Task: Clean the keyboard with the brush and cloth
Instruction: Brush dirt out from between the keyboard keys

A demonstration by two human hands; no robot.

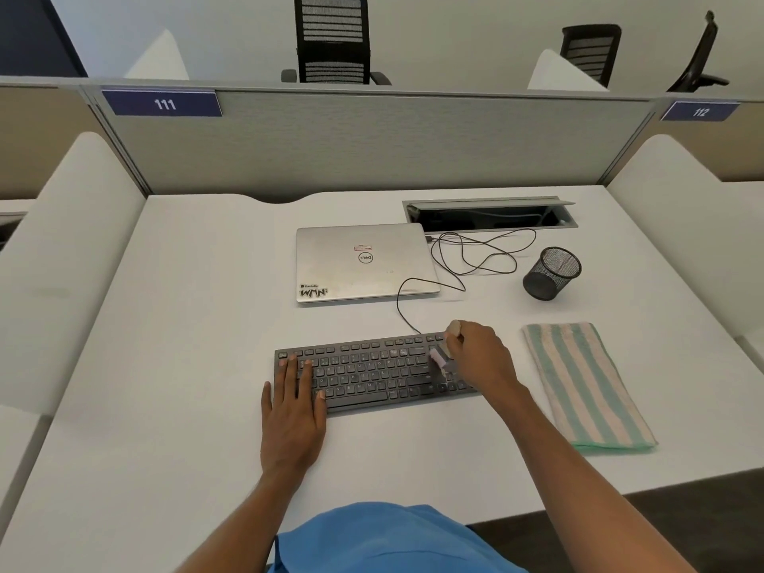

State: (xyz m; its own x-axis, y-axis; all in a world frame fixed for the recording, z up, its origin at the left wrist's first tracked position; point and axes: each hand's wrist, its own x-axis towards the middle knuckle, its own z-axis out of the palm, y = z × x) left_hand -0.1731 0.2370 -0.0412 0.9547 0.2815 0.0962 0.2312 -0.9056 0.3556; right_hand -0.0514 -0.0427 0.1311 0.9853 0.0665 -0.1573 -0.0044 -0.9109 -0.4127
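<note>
1. Your left hand (291, 411) lies flat on the left end of the keyboard (372, 372); its fingers are straight over the keys and its heel rests on the counter (186, 324); this grip is spread and holds nothing.
2. Your right hand (479, 357) has its grip curled round the brush (437, 357); the pale handle end sticks up above your fist; the pinkish bristles touch the keys at the keyboard's right part.
3. The keyboard sits flat near the front middle of the counter, its long side towards you.
4. The cloth (587, 386), striped and folded, lies flat to the right of the keyboard, apart from it and just beside your right forearm.
5. A black cable (467, 258) leaves the keyboard's back edge close to your right hand; it crosses the near right corner of the closed laptop (364, 262) and loops loosely behind.
6. A black mesh cup (552, 274) stands right of the loops; an open cable hatch (492, 215) lies behind them, near the partition (372, 142).
</note>
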